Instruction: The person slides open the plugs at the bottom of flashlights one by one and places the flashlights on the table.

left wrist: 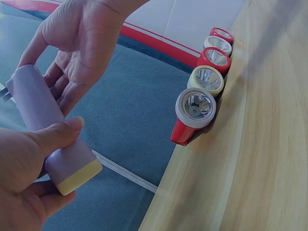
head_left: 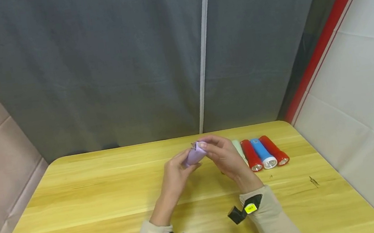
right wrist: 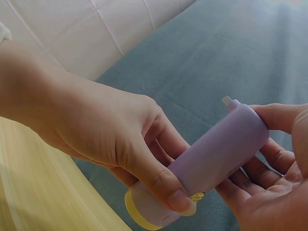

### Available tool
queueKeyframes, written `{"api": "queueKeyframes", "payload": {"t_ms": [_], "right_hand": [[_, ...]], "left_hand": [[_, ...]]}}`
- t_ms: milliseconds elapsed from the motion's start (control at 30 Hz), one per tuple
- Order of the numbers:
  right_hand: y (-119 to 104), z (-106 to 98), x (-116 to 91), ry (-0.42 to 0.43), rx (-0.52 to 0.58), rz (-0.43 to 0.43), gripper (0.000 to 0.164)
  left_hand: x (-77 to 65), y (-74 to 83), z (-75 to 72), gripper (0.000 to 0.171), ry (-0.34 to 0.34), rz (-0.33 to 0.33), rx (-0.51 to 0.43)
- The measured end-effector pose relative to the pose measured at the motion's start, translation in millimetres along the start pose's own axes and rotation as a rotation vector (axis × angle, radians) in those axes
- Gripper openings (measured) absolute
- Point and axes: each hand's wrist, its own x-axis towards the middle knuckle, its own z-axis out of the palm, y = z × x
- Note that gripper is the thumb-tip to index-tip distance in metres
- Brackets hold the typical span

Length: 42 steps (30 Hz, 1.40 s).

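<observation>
Above the table, both hands hold a lilac flashlight (head_left: 195,155) with a yellow rim at one end. My left hand (head_left: 174,172) grips the body near that rim; in the right wrist view its thumb lies beside a small yellow switch (right wrist: 197,196). At the opposite end, my right hand (head_left: 226,156) pinches the flashlight, close to metal plug prongs (left wrist: 5,94) that stick out sideways. The right hand's lower fingers are curled beneath the body in the right wrist view.
Right of the hands, several flashlights lie side by side on the wooden table (head_left: 111,189), among them a blue one (head_left: 260,148) and a red one (head_left: 250,154). A grey curtain (head_left: 112,63) hangs behind the table, and a white wall panel (head_left: 359,101) stands at right.
</observation>
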Motion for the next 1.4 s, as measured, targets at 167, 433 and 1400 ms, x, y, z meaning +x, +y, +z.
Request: {"api": "queueKeyframes", "payload": {"t_ms": [167, 433, 1400], "right_hand": [[0.4, 0.0, -0.7, 0.0, -0.038, 0.005, 0.012], [0.7, 0.1, -0.6, 0.015, -0.058, 0.008, 0.012], [5.5, 6.2, 1.1, 0.021, -0.019, -0.037, 0.037]], "left_hand": [[-0.6, 0.6, 0.0, 0.041, -0.004, 0.005, 0.006], [-0.4, -0.4, 0.7, 0.043, -0.004, 0.01, 0.023], [1.2, 0.6, 0.3, 0.039, 0.006, -0.033, 0.052]]}}
